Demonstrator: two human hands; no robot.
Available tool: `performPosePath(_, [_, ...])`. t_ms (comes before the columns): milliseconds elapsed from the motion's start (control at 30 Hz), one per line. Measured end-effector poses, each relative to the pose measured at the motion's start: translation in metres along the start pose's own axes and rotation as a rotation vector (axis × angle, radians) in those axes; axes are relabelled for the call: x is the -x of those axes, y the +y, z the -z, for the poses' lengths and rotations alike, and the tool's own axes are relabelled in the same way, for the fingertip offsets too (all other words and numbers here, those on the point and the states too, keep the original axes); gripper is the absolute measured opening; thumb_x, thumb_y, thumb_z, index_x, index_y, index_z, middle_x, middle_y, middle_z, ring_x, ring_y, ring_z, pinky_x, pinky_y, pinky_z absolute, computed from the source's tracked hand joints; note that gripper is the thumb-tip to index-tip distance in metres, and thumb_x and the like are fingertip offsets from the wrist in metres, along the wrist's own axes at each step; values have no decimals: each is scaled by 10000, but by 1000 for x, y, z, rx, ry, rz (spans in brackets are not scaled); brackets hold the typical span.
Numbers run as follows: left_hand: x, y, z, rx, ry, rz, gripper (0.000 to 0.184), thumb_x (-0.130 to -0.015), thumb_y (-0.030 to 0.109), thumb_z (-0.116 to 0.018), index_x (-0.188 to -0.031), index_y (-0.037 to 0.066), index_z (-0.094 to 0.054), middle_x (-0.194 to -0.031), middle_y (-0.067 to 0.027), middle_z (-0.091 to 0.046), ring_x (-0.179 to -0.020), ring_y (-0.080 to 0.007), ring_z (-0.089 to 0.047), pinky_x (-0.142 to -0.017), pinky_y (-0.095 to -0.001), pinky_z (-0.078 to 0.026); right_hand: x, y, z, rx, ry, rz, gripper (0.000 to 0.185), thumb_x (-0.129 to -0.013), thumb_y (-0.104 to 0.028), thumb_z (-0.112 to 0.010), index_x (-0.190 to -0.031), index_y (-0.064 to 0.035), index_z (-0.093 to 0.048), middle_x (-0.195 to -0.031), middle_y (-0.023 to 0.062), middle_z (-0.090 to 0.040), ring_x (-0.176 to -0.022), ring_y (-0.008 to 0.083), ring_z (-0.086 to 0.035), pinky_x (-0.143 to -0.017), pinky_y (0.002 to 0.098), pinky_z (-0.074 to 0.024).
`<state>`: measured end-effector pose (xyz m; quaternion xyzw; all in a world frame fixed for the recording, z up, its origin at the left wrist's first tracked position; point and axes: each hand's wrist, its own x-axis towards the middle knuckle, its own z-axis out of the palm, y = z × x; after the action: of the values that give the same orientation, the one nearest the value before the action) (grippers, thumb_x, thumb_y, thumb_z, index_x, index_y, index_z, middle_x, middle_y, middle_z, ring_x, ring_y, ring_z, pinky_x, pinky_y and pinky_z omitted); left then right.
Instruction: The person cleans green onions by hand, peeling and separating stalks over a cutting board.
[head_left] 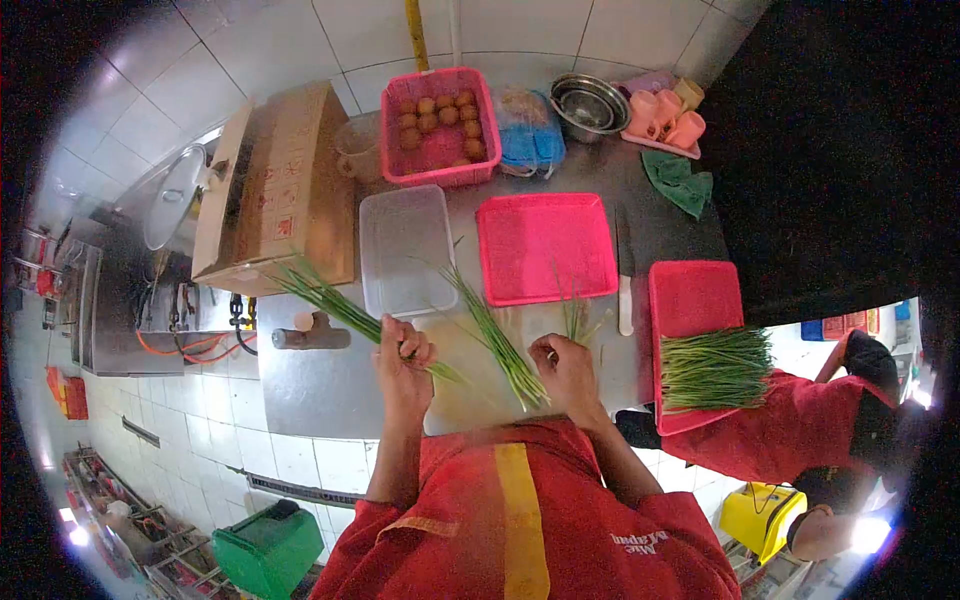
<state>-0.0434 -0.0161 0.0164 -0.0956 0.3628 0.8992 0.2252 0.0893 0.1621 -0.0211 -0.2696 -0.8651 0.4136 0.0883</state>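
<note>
My left hand [402, 370] is closed around a bunch of spring onions [335, 305], whose green tops point up and to the left. Over the right part of a pale cutting board [465, 355], my right hand [568, 375] has its fingers curled in a pinch; what lies between them is hidden. A few thin green stalks [574, 312] show just beyond its knuckles. Between the two hands, a loose row of spring onions [490, 335] lies slantwise on the board. A thick pile of cut green stalks [715, 368] rests on a red tray [697, 290] at the right.
Behind the board stand a clear plastic tray [408, 240], a pink tray [548, 250], and a knife [626, 275]. Farther back are a cardboard box [285, 190], a pink basket [440, 165] of round brown items, metal bowls [590, 105], and a green cloth [679, 182]. Another person's red sleeve [770, 430] is at right.
</note>
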Motion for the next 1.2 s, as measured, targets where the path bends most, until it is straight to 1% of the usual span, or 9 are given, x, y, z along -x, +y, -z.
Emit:
performPosePath(200, [-3, -2, 6, -21, 5, 0, 338, -961, 404, -426, -722, 169, -384, -574, 56, -261, -462, -73, -233, -441, -229, -240, 8, 64, -48, 187, -79, 139, 140, -770, -163, -622, -796, -25, -618, -734, 169, -628, -700, 344, -618, -627, 412, -485])
performPosePath(533, [-1, -5, 3, -33, -2, 48, 334, -957, 405, -434, -720, 175, -383, -577, 57, -264, -469, -76, -242, -442, -231, -237, 12, 69, -65, 255, -187, 81, 165, -752, -213, -633, -769, -49, -615, -760, 160, -637, -701, 347, -610, -635, 423, -488])
performPosePath(600, [-2, -5, 5, -22, -17, 49, 334, -954, 401, -444, -717, 174, -383, -570, 58, -261, -466, -76, -240, -443, -234, -241, 12, 69, -62, 130, -146, 80, 163, -762, -197, -646, -818, -46, -627, -730, 147, -636, -608, 296, -600, -585, 386, -480])
performPosePath(733, [-2, -7, 11, -70, -2, 40, 328, -953, 357, -470, -723, 135, -393, -563, 49, -286, -458, -69, -227, -437, -237, -207, 11, 57, -32, -161, -213, 17, 171, -761, -218, -642, -747, -48, -643, -724, 134, -648, -606, 264, -611, -592, 365, -485])
performPosePath(800, [-1, -11, 13, -98, 4, 47, 319, -951, 336, -478, -717, 135, -396, -564, 51, -293, -458, -65, -230, -435, -235, -204, 10, 42, -13, -407, -410, -194, 184, -802, -225, -654, -783, -42, -646, -710, 52, -649, -567, 139, -561, -542, 291, -455])
performPosePath(900, [-1, -15, 6, -134, 11, 75, 304, -945, 298, -493, -706, 133, -403, -566, 57, -303, -460, -59, -236, -435, -232, -202, 10, 13, 13, -563, -395, -282, 181, -844, -220, -633, -817, -41, -633, -699, -6, -632, -573, 61, -513, -521, 240, -426])
performPosePath(1000, [0, -22, 2, -182, -7, 141, 288, -939, 273, -505, -705, 126, -425, -565, 65, -303, -460, -51, -245, -436, -231, -206, 6, 1, 23, -711, -413, -258, 94, -869, -115, -613, -870, -23, -593, -719, 12, -599, -549, 47, -480, -464, 201, -347])
performPosePath(1133, [1, -35, 3, -399, -57, 301, 251, -933, 238, -515, -726, 97, -489, -551, 74, -325, -448, -43, -275, -422, -236, -219, 5, -30, 35, -688, -381, -222, 91, -873, -106, -606, -860, -19, -580, -720, 5, -584, -567, 50, -497, -482, 200, -375])
performPosePath(1200, [7, -38, -1, -511, -76, 267, 201, -906, 239, -561, -787, 77, -551, -542, 51, -418, -439, -63, -349, -416, -245, -281, 5, -40, 34, -708, -299, -100, 83, -873, -89, -603, -875, -9, -583, -715, 4, -577, -588, 55, -521, -513, 203, -415])
